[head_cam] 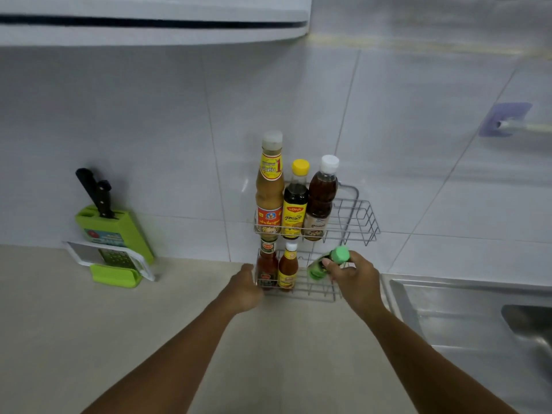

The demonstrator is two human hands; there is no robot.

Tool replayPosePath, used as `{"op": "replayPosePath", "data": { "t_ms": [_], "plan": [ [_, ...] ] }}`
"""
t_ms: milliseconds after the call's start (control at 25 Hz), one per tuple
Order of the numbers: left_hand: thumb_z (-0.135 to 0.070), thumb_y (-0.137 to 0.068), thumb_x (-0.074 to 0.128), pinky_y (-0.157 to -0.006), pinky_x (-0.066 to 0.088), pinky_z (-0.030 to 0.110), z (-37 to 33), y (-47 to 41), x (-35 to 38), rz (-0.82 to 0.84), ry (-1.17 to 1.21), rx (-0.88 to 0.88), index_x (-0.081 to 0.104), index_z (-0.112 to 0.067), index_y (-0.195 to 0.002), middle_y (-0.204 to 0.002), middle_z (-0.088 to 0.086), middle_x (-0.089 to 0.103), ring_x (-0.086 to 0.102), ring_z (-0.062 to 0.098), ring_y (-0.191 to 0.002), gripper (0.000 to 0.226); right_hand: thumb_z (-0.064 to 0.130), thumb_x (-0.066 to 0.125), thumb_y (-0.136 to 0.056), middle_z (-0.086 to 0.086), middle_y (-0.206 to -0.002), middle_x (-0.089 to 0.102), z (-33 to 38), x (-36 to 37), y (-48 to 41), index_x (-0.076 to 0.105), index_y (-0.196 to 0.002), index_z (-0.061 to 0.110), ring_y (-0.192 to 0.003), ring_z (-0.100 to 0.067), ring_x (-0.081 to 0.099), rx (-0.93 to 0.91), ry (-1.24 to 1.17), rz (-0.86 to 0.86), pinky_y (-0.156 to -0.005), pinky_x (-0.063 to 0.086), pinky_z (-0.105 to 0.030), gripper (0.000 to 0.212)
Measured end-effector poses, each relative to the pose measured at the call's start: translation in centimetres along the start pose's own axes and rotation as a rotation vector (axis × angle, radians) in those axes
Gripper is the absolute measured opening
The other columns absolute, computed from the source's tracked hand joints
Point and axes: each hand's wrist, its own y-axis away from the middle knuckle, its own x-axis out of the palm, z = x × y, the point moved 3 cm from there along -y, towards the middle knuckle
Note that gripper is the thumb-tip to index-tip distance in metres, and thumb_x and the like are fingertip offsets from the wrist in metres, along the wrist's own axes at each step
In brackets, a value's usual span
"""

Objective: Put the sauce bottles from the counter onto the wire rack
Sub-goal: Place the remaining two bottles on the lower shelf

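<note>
Right hand [354, 279] is wrapped around a green bottle [325, 264], gripping it just below its green cap, and the bottle is tipped over at a slant, base pointing down into the lower tier of the wire rack [352, 216]. It sits over the open right part of that tier, and whether the base touches the wires is hard to say. Left hand [246, 289] is at the rack's lower left corner, fingers loosely curled and holding nothing, right up against the front wires beside a red sauce bottle [266, 265]. Just right of that one, on the same lower tier, stands a smaller bottle with a white cap [288, 270] and a yellow label. Up on the rack's top tier, three upright bottles in a row: a tall tan sauce bottle [269, 186] at the left, a dark bottle with a yellow cap [295, 198] in the middle, a brown bottle with a white cap [322, 198] to the right, and the right end of that tier is bare wire. Well to the left of the rack, on the counter [89, 339] against the tiled wall, a green knife block [115, 231] with two black handles, a grater [115, 259] leaning in front of it. Right of the rack, a steel sink [466, 309].
</note>
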Motion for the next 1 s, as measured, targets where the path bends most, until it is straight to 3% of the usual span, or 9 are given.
{"op": "replayPosePath", "data": {
  "t_ms": [160, 280, 400, 560, 840, 1000],
  "plan": [
    [-0.014, -0.091, 0.060, -0.111, 0.043, 0.038, 1.3, -2.7, 0.5, 0.032, 0.100, -0.036, 0.016, -0.014, -0.158, -0.159, 0.016, 0.037, 0.042, 0.033, -0.143, 0.080, 0.032, 0.082, -0.082, -0.001, -0.094, 0.070, -1.4, 2.9, -1.8, 0.072, -0.104, 0.016, -0.080, -0.017, 0.064, -0.053, 0.114, 0.054, -0.070, 0.050, -0.028, 0.029],
    [-0.008, -0.089, 0.059, -0.102, 0.041, 0.029, 1.2, -3.6, 1.2, 0.056, 0.087, -0.009, 0.032, -0.013, -0.153, -0.153, 0.013, 0.047, 0.046, 0.031, -0.140, 0.069, 0.032, 0.082, -0.082, -0.001, -0.093, 0.069, -2.0, 4.4, -3.1, 0.073, -0.104, 0.015, -0.073, -0.007, 0.059, -0.082, 0.207, 0.144, -0.063, 0.043, -0.018, 0.030],
    [-0.013, -0.083, 0.062, -0.099, 0.047, 0.028, 1.4, -4.3, 1.4, 0.051, 0.052, 0.038, 0.054, -0.023, -0.139, -0.139, 0.002, 0.062, 0.058, 0.024, -0.129, 0.057, 0.032, 0.085, -0.079, -0.003, -0.088, 0.070, -3.0, 5.6, -4.1, 0.075, -0.107, 0.015, -0.073, -0.022, 0.064, -0.056, 0.251, 0.194, -0.066, 0.047, -0.025, 0.034],
    [-0.011, -0.083, 0.061, -0.092, 0.048, 0.026, 1.8, -4.7, 1.4, 0.051, 0.084, 0.054, 0.061, -0.025, -0.131, -0.132, 0.000, 0.068, 0.063, 0.022, -0.120, 0.051, 0.033, 0.086, -0.076, -0.006, -0.091, 0.077, -4.4, 6.8, -4.5, 0.078, -0.105, 0.015, -0.080, -0.021, 0.069, -0.051, 0.287, 0.228, -0.074, 0.051, -0.029, 0.035],
    [-0.004, -0.088, 0.056, -0.094, 0.044, 0.025, 2.7, -5.3, 1.9, 0.057, 0.133, 0.050, 0.053, -0.021, -0.143, -0.144, 0.006, 0.059, 0.054, 0.025, -0.133, 0.058, 0.035, 0.086, -0.077, -0.002, -0.099, 0.077, -5.5, 7.3, -4.7, 0.077, -0.112, 0.014, -0.083, -0.019, 0.069, -0.053, 0.291, 0.257, -0.072, 0.047, -0.025, 0.042],
    [-0.011, -0.092, 0.056, -0.113, 0.038, 0.033, 3.9, -5.1, 1.9, 0.122, 0.086, -0.018, 0.035, -0.012, -0.153, -0.158, 0.010, 0.042, 0.042, 0.028, -0.144, 0.065, 0.043, 0.090, -0.069, 0.002, -0.108, 0.075, -6.7, 6.8, -4.5, 0.072, -0.122, 0.019, -0.094, -0.015, 0.068, -0.013, 0.341, 0.334, -0.072, 0.047, -0.020, 0.061]
  ]
}}
